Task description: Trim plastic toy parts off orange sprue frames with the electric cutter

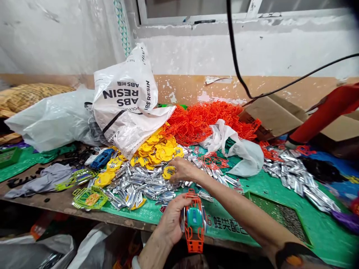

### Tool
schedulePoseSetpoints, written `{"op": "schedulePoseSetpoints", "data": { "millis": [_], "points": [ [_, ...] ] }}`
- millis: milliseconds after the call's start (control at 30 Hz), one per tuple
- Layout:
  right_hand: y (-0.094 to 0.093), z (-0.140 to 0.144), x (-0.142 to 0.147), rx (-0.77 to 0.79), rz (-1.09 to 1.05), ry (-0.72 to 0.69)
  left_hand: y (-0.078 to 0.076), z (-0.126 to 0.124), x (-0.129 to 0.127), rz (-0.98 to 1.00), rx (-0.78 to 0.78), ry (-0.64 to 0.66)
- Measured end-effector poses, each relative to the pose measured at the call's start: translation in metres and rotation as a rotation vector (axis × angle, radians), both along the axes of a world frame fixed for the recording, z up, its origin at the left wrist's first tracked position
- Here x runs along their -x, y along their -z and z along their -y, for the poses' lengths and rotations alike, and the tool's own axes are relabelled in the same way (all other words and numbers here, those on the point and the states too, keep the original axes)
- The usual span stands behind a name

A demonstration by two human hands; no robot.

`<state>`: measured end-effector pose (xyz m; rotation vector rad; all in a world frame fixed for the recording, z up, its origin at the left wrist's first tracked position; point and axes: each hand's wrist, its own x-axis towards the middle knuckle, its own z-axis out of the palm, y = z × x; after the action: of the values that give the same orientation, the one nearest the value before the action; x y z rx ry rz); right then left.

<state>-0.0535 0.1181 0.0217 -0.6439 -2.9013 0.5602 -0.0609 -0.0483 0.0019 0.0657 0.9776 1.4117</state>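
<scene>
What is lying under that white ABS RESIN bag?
Yellow plastic pieces spill out from under the ABS RESIN bag, beside silver parts that the right hand reaches into. How far the yellow heap runs beneath is covered.

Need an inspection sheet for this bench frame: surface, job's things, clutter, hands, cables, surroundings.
Surface: wooden bench partly covered by green sheeting.
Job's things: orange toy frame with a teal part inside; yellow piece on the pile of silver parts.
Clutter: yellow pieces heap, orange frames heap, white ABS RESIN bag, green mesh tray, second silver pile.
Hands: left hand grips the orange toy frame; right hand reaches onto the silver parts, fingers at the yellow piece.
Cables: black cable hangs over the bench.
Surroundings: peeling white wall, cardboard box.
</scene>
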Motion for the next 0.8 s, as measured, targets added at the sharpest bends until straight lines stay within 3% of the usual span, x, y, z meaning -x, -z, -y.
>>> {"op": "schedulePoseSetpoints", "data": {
  "millis": [267,433,533,600,667,733,800],
  "points": [
    [0.001,0.014,0.02,0.013,0.069,-0.029,-0.004,0.007,0.012,-0.015,-0.011,-0.029],
    [-0.009,0.004,0.012,0.131,-0.134,0.043,-0.014,0.012,0.01,-0.05,-0.076,-0.009],
    [-0.019,-0.004,-0.013,0.259,-0.315,0.124,-0.024,0.014,0.01,-0.16,-0.114,-0.026],
    [-0.021,-0.003,-0.042,0.375,-0.405,0.153,-0.03,0.014,0.011,-0.331,-0.135,-0.042],
    [-0.016,0.007,-0.076,0.529,-0.513,0.168,-0.033,0.012,0.009,-0.638,-0.165,-0.039],
    [-0.007,0.023,-0.111,0.992,-0.853,0.185,-0.033,0.008,0.005,-1.036,-0.255,-0.031],
    [0.002,0.043,-0.14,1.25,-1.037,0.194,-0.03,0.002,-0.004,-1.412,-0.442,-0.039]
  ]
}}
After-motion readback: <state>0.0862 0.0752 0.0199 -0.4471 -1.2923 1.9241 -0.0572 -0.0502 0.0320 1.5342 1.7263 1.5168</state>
